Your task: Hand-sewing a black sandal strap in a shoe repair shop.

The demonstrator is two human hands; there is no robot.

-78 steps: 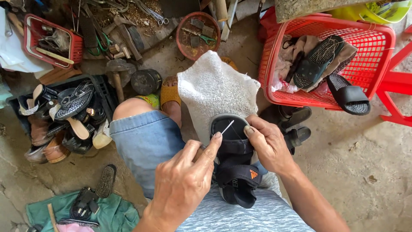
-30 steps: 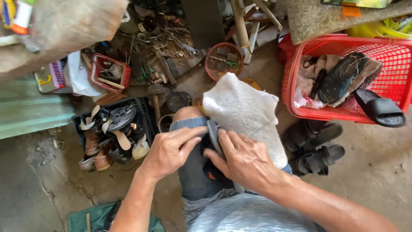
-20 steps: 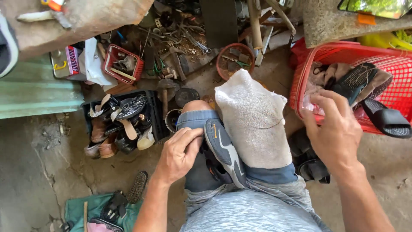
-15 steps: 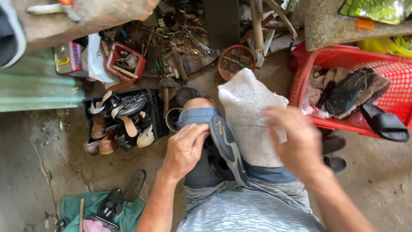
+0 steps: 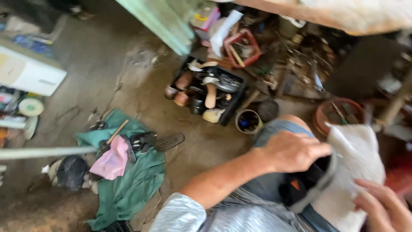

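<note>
Sandal: black sandal [image 5: 307,187] with a grey sole edge and a small orange mark lay on the person's lap, between the knee in blue denim and the white cloth [image 5: 358,172].
Left hand: left hand [image 5: 294,150] rested on top of the sandal, fingers [image 5: 317,150] together and curled over its upper edge, pressing it down.
Right hand: right hand [image 5: 380,206] sat at the lower right corner, fingers loosely bent against the white cloth; whether it gripped the cloth could not be told.
Floor: black crate [image 5: 210,92] of shoes stood on the concrete ahead of the knee, a small round tin [image 5: 248,121] just beside it.
Left of frame: green cloth [image 5: 128,180] lay spread on the floor, carrying a pink rag [image 5: 112,159], a hammer [image 5: 110,139] and another dark sandal [image 5: 143,141].
</note>
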